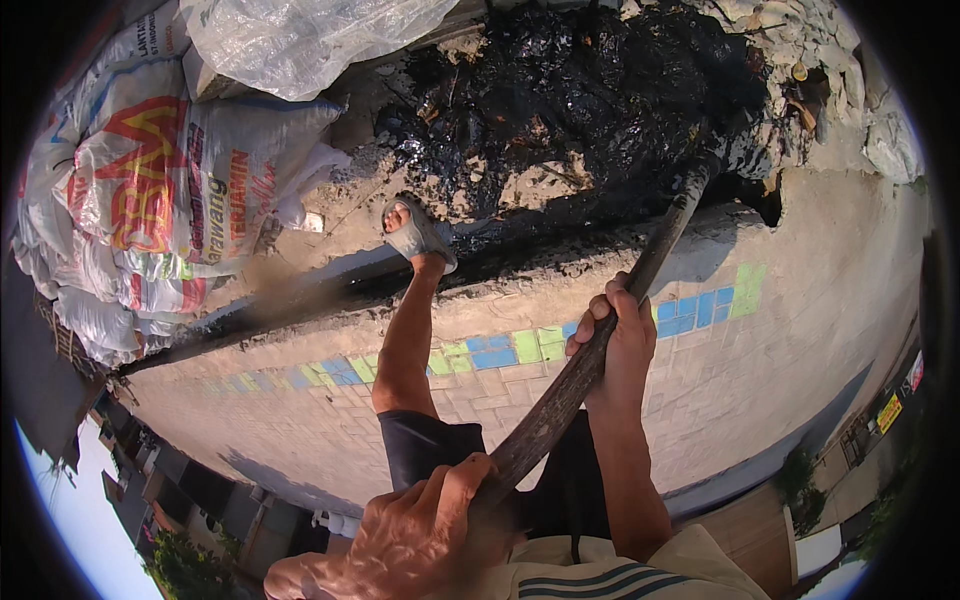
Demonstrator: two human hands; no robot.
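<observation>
Both my hands are closed around a long, worn wooden tool handle (pixel 560 396) that slants up to the right. My left hand (pixel 425 515) grips its near end, low in the view. Farther along, my right hand (pixel 622 335) wraps round the shaft. The handle's far end reaches the edge of a heap of wet, black sludge (pixel 590 85); whatever head it carries is hidden there. Below the heap runs a narrow, dark drain channel (pixel 530 245).
White woven sacks (pixel 120 180) are piled at the left, with clear plastic sheeting (pixel 310 40) above them. My sandalled foot (pixel 415 232) rests at the channel's far edge. Paving with blue and green blocks (pixel 490 352) lies on the near side. Broken rubble (pixel 820 80) borders the sludge.
</observation>
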